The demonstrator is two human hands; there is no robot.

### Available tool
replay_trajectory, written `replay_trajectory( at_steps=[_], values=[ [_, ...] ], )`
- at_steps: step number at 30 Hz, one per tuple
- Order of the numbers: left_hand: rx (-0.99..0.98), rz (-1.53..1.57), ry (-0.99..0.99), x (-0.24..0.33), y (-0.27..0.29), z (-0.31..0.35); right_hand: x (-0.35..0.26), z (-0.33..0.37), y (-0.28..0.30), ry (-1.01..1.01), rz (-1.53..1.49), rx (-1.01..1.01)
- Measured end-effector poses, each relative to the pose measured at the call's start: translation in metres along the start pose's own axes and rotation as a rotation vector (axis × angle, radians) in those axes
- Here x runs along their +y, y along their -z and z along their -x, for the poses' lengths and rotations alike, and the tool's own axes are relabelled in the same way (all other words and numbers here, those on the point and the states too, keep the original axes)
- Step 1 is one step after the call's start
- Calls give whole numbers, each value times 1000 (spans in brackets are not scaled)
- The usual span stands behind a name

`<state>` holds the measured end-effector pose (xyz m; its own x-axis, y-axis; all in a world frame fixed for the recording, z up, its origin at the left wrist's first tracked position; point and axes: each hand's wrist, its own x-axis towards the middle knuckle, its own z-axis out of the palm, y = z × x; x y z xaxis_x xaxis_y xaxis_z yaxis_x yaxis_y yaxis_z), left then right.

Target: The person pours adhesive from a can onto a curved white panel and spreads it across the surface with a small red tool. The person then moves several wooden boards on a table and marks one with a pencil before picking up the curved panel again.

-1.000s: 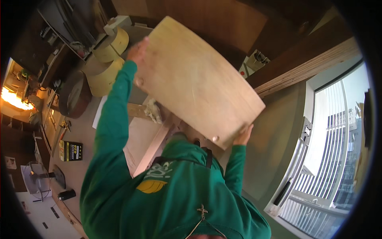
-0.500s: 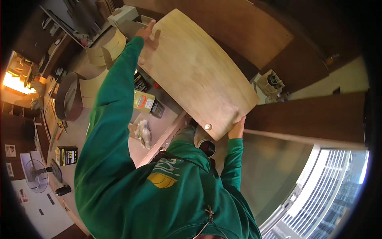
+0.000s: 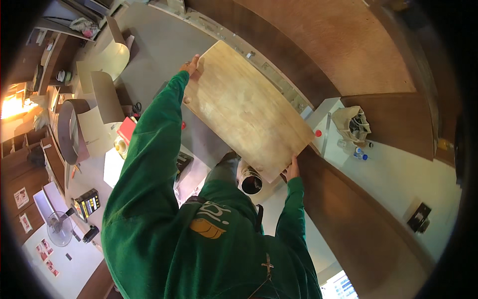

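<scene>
A pale wooden board (image 3: 249, 109), like a cabinet door, is held at a slant before me. My left hand (image 3: 191, 66) grips its far left edge near the corner, fingers closed on the rim. Lower right, my right hand (image 3: 293, 170) closes round the near right corner, its fingers partly hidden by the board. A small round recess (image 3: 187, 100) shows in the board's left edge. Beneath the board lies the grey worktop (image 3: 149, 40). Below its near edge, by my legs, stands an open cylindrical can (image 3: 251, 184) with a dark inside.
Curled veneer sheets (image 3: 107, 60), scissors (image 3: 136, 108) and a yellow tape roll (image 3: 121, 147) lie on the left. A black and yellow box (image 3: 87, 202) stands near a small fan (image 3: 59, 228). At the right are a bag (image 3: 351, 123), a bottle (image 3: 359, 153) and a brown panel edge (image 3: 358, 209).
My view has turned, bringing more of the grey worktop and the right-hand surface into sight, while most of the window has left it. The board has tilted, still held in both hands.
</scene>
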<state>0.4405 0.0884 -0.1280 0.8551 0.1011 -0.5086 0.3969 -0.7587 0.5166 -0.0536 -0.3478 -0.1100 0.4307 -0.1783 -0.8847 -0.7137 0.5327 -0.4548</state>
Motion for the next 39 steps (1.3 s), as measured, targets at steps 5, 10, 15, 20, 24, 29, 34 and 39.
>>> replay_trajectory(
  at_steps=[5,10,15,20,24,29,34,39],
  values=[
    [-12,66,47,-21,-8,-37,-7,-46,-12,-80,113,-43],
    [16,-89,13,4,9,-29,-14,-69,-37,-203,48,-91],
    [193,-21,184,27,8,12,-31,-51,-50,-255,-45,54],
    [168,-8,97,28,10,5,-65,-40,-62,-216,64,-26],
    [283,6,60,43,-5,-1,-77,-55,-72,-194,84,13],
    [717,845,-69,98,-54,58,-64,-69,-75,-150,27,-19],
    [627,831,-258,120,-132,195,-64,-89,-30,-98,206,-39],
    [115,754,-327,56,-151,320,-54,-75,-21,729,842,607]
  ],
)
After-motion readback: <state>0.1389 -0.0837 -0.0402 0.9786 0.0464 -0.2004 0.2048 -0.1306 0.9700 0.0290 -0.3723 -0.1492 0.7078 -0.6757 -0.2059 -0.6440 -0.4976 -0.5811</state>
